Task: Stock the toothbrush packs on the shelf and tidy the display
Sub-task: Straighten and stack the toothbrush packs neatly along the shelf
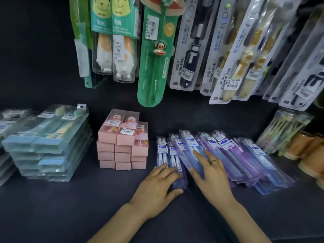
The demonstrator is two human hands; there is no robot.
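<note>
The purple and blue toothbrush packs (219,155) lie fanned and overlapping on the dark shelf (70,207), just right of the stacked pink boxes (122,146). The left hand (157,186) is laid flat on the leftmost packs, fingers straight, nothing gripped; the right hand (210,172) is likewise spread flat on a tilted pack. The fan is best squared by pressing lightly and sliding the packs together until edges align.
</note>
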